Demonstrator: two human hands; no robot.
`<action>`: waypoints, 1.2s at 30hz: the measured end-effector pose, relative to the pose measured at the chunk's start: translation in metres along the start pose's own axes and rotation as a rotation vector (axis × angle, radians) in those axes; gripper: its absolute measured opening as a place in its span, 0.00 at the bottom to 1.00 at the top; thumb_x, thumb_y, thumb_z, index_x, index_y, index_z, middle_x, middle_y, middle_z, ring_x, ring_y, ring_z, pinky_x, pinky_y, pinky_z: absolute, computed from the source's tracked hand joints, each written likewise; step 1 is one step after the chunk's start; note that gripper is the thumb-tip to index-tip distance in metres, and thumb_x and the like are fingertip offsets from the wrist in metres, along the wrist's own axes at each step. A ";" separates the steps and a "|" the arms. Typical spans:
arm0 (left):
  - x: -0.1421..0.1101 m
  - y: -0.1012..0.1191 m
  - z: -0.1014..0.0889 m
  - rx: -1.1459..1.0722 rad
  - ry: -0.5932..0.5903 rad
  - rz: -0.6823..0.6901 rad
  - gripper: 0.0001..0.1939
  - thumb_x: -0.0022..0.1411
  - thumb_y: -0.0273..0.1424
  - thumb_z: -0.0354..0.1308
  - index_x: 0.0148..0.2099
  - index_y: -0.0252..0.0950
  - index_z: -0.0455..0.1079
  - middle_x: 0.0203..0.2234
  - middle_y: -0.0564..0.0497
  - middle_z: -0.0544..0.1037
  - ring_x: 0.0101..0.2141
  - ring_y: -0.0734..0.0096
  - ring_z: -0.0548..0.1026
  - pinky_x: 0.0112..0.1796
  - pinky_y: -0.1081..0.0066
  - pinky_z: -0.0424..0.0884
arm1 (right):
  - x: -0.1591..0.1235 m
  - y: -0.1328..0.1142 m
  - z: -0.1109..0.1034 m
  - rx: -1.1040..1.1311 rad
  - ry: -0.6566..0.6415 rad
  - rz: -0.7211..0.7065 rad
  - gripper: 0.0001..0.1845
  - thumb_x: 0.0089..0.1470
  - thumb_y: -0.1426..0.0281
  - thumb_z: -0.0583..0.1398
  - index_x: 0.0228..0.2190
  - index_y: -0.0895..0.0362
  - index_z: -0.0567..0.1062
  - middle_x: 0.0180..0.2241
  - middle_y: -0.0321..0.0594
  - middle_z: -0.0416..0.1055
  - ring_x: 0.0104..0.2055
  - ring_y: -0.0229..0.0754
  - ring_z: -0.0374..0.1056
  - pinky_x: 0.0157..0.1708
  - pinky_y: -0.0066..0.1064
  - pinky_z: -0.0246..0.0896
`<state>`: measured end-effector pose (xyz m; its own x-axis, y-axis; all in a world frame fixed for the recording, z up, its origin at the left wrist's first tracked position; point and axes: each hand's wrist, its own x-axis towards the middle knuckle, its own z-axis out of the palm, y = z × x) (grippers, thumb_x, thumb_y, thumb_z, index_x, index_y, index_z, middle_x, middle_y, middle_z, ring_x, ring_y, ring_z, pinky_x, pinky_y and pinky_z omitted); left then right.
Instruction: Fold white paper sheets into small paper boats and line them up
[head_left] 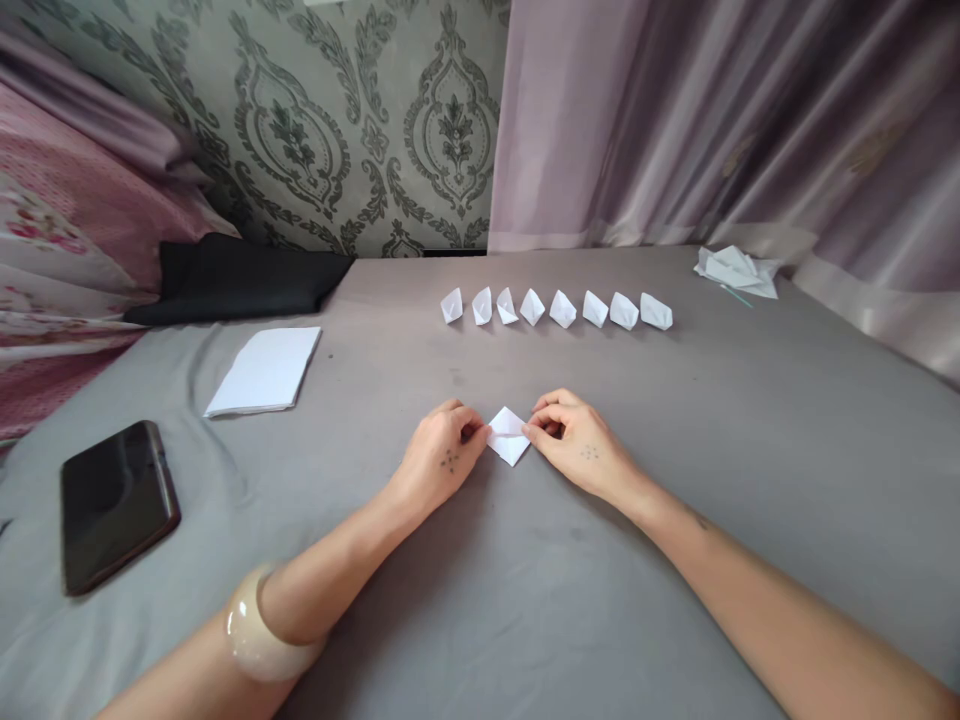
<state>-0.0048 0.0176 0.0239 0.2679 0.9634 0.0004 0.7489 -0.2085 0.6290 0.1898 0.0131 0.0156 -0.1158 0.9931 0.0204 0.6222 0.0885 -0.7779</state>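
Observation:
A small white folded paper (510, 447), diamond-shaped with a crease or fold edge across its middle, is held between my two hands near the centre of the view. My left hand (448, 447) pinches its left corner between thumb and fingers. At the right corner, my right hand (574, 440) grips the paper the same way, fingers curled. Beyond them, several white folded paper pieces (562, 309) stand in a row on the grey cloth (570, 620).
On the left lie a stack of white paper sheets (266, 370) and a dark phone (116, 505). Behind the stack is a black cloth (240, 280). A pile of white paper (739, 270) with a thin greenish stick (736, 296) sits at the back right, near the curtain (645, 120).

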 end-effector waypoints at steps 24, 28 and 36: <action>0.002 0.002 0.005 0.259 -0.041 0.016 0.10 0.65 0.33 0.46 0.33 0.36 0.64 0.31 0.49 0.70 0.32 0.67 0.69 0.30 0.69 0.63 | 0.009 -0.006 -0.001 -0.136 0.003 0.083 0.14 0.50 0.66 0.59 0.16 0.56 0.72 0.36 0.37 0.70 0.24 0.33 0.62 0.26 0.30 0.56; -0.001 0.003 0.006 0.265 -0.019 0.064 0.07 0.66 0.30 0.44 0.37 0.35 0.62 0.33 0.48 0.68 0.35 0.65 0.67 0.33 0.67 0.65 | 0.010 -0.002 -0.002 -0.147 -0.007 0.057 0.14 0.50 0.65 0.59 0.17 0.56 0.73 0.37 0.38 0.70 0.24 0.33 0.62 0.25 0.30 0.56; -0.005 0.000 0.002 0.291 -0.115 0.418 0.22 0.62 0.18 0.39 0.54 0.39 0.63 0.39 0.47 0.71 0.38 0.67 0.66 0.37 0.69 0.67 | 0.011 0.002 -0.003 -0.113 -0.010 0.032 0.17 0.50 0.62 0.60 0.16 0.56 0.70 0.36 0.37 0.71 0.23 0.32 0.61 0.26 0.30 0.58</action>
<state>-0.0049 0.0124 0.0227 0.6327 0.7666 0.1092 0.6968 -0.6252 0.3515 0.1921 0.0248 0.0166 -0.1022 0.9947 -0.0100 0.7090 0.0658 -0.7022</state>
